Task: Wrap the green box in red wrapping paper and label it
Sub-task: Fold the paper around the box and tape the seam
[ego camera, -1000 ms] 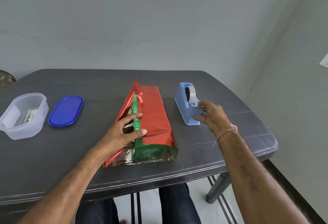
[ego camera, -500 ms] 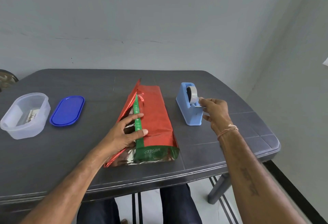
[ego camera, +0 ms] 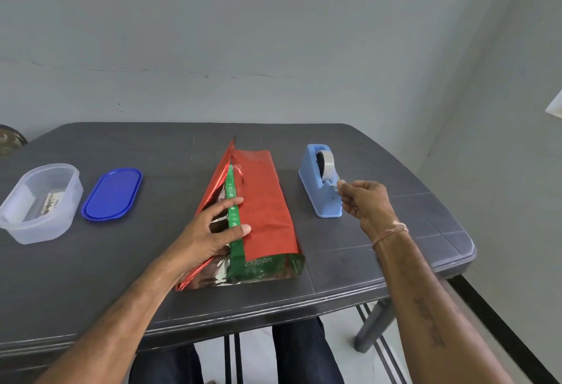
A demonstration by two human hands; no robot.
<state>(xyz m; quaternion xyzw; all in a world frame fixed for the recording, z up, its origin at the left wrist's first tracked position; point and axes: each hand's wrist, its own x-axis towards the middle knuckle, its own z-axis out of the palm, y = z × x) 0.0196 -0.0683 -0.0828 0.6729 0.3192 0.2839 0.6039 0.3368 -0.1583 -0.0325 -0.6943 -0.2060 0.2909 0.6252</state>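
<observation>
The green box (ego camera: pixel 236 250) lies lengthwise in the middle of the dark table (ego camera: pixel 349 265), mostly covered by red wrapping paper (ego camera: pixel 264 204) folded over its right side. A narrow green strip and the near green end still show. My left hand (ego camera: pixel 209 231) presses the left flap of paper against the box, with thumb and forefinger spread across the green strip. To the right stands a light blue tape dispenser (ego camera: pixel 320 189). My right hand (ego camera: pixel 366 201) pinches the free end of the clear tape (ego camera: pixel 338 184) at its cutter.
A clear plastic tub (ego camera: pixel 39 201) with a label card inside sits at the far left. Its blue lid (ego camera: pixel 113 193) lies beside it. The table's front edge runs close to my legs, and its right corner lies just beyond the dispenser.
My right hand has moved from the dispenser's front base up to its cutter and now pinches the tape end. My left hand and the box have stayed put.
</observation>
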